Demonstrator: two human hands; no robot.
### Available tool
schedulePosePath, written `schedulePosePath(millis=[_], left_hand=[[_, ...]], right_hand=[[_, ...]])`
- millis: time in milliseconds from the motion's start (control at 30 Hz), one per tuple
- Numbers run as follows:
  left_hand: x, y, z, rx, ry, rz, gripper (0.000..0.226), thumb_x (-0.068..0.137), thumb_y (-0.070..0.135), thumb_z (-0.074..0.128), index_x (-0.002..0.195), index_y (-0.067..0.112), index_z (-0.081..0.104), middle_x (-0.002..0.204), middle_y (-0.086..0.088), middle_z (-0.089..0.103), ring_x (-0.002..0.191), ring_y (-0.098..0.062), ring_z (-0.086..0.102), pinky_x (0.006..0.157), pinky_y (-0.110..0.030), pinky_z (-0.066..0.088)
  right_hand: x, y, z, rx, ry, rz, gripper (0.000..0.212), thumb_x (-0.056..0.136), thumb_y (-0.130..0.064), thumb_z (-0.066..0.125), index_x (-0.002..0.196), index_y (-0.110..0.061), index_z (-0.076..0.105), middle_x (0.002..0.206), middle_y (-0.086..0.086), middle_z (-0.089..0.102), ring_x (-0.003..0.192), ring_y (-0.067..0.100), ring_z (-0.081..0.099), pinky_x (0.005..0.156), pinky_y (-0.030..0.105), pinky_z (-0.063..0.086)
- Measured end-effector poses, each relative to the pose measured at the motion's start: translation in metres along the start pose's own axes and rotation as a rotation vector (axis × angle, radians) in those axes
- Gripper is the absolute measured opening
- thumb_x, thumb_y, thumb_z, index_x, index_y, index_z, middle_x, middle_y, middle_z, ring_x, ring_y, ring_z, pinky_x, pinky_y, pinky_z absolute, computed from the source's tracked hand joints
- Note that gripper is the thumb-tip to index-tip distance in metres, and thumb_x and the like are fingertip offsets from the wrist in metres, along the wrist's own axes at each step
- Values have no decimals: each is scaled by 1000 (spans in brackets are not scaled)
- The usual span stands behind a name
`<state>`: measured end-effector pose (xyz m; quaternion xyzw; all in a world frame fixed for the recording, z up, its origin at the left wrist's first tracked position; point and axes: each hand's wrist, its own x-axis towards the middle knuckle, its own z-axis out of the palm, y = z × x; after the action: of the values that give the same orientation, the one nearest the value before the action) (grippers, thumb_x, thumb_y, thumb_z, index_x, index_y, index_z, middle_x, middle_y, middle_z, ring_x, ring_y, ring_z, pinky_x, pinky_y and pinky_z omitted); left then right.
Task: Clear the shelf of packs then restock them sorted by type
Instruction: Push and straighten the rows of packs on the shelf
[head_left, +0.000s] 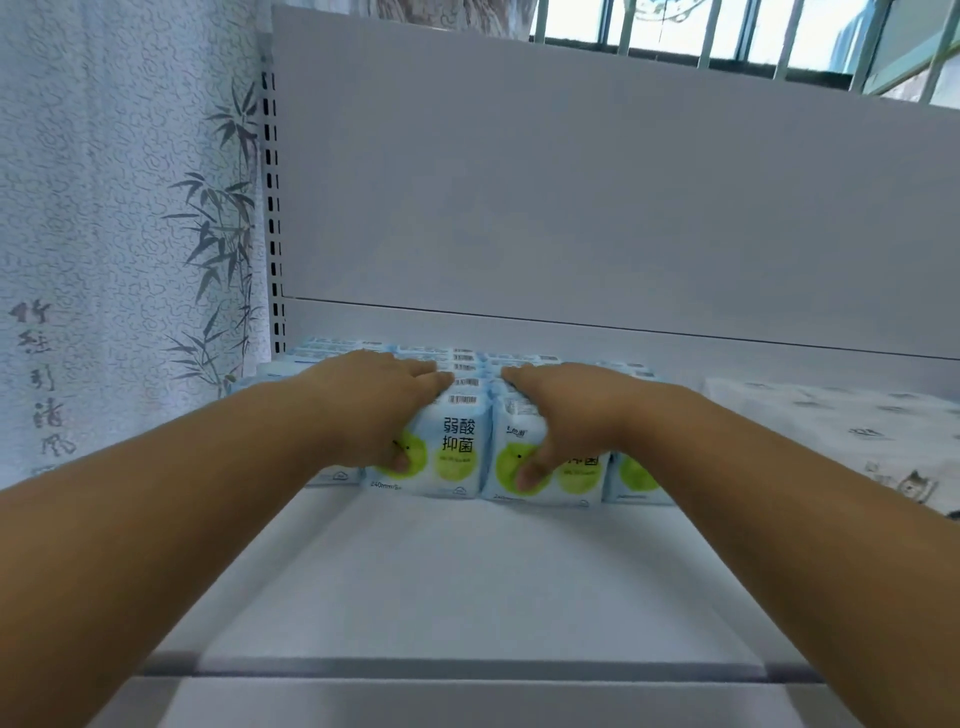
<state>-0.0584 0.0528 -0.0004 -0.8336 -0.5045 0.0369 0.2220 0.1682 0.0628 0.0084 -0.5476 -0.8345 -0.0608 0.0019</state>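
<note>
Both hands, left (379, 400) and right (566, 410), clamp front packs (457, 441) at the shelf's (467, 571) back-left corner; squeezing could topple neighbouring rows.

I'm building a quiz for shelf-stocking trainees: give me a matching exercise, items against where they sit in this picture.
Items:
1. left hand
2. right hand
3. white printed soft pack
4. grey bamboo-print curtain

Places:
A. far right on the white metal shelf
B. left of the shelf
C. on the blue-and-green pack showing large black characters
D. on the neighbouring blue-and-green pack

Pairs: 1-C, 2-D, 3-A, 4-B
</note>
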Motion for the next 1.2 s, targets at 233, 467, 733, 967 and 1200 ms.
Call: schedulePosePath(millis=[233,467,733,967,1200], left_hand=[[20,52,-12,-143,138,20,112,74,73,63,157,26,4,165,2,7,149,-17,18,119,-34,19],[35,78,-8,-54,206,12,91,81,62,63,153,24,22,155,2,34,138,-20,38,112,-35,30],[43,100,-22,-71,328,81,104,74,65,67,154,19,18,154,-3,33,139,-22,35,114,-35,28],[71,130,-20,-68,281,23,82,80,49,68,145,16,32,137,-3,51,121,-23,51,99,-38,44],[66,127,-23,-161,252,27,93,83,67,56,154,20,19,157,2,32,139,-20,37,112,-35,34]], right_hand=[[-22,43,-8,-36,-46,40,133,47,-73,81,154,-30,14,156,-5,28,136,19,38,111,38,36],[-16,49,10,65,37,69,97,50,-62,86,130,-29,44,123,-7,54,105,18,55,93,37,49],[-44,75,-6,280,46,120,101,55,-80,70,142,-38,39,137,-13,54,116,12,56,100,33,45],[-54,83,6,311,119,243,67,99,-61,15,148,-25,41,153,3,41,141,22,36,114,35,26],[-54,107,6,669,372,300,68,99,-61,18,140,-19,52,141,7,54,128,26,50,105,37,35]])
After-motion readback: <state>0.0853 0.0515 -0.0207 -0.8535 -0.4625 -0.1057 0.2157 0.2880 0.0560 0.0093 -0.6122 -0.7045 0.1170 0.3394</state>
